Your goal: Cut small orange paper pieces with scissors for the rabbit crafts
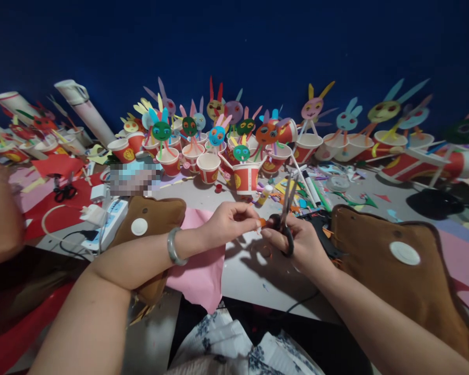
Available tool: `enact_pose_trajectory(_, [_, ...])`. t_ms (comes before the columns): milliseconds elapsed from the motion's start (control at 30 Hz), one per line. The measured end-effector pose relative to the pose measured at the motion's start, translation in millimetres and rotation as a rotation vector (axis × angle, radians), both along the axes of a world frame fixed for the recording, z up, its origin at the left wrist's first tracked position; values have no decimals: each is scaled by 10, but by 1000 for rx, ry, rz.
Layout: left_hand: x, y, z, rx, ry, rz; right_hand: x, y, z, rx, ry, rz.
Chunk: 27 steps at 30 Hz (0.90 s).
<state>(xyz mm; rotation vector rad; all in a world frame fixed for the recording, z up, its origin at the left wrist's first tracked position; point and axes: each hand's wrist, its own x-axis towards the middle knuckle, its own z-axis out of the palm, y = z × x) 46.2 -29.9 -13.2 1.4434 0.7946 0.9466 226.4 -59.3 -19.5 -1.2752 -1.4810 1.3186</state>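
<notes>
My left hand [229,224], a bracelet on its wrist, pinches a small orange piece [262,222], perhaps paper. Close beside it my right hand [305,242] is closed on black-handled scissors [286,205], fingers through the loops and blades pointing up, away from the orange piece. The right thumb and fingertips come close to the piece; whether they touch it I cannot tell. Thin curled scraps [263,252] lie on the table under the hands. Pink paper [203,260] lies below my left forearm.
Paper cups [246,177] with rabbit-faced paper figures [217,136] line the back. Brown cushion-like pads [375,255] flank my arms. A power strip [111,221], a second pair of scissors [64,188], a glue stick [264,195] and a marker [311,188] lie around. Another person's arm [0,213] shows at left.
</notes>
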Motion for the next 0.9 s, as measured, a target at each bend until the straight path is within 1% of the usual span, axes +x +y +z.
enact_pose_trajectory(100, [10,-14,-37,130,57,-28,-6,6,18,31,4,-54])
enact_pose_trajectory(200, [7,-20,-63,217,85,-51,-23,9,24,26,6,-59])
enact_pose_trajectory(433, [-6,-9,-97,244,102,-51,-22,5,22,15,-12,-45])
enact_pose_trajectory(667, [3,-21,-104,178,110,-47,-23,10,33,21,-46,-50])
enact_pose_trajectory(900, [20,-35,-97,186,93,-50,-31,5,36,15,-44,-56])
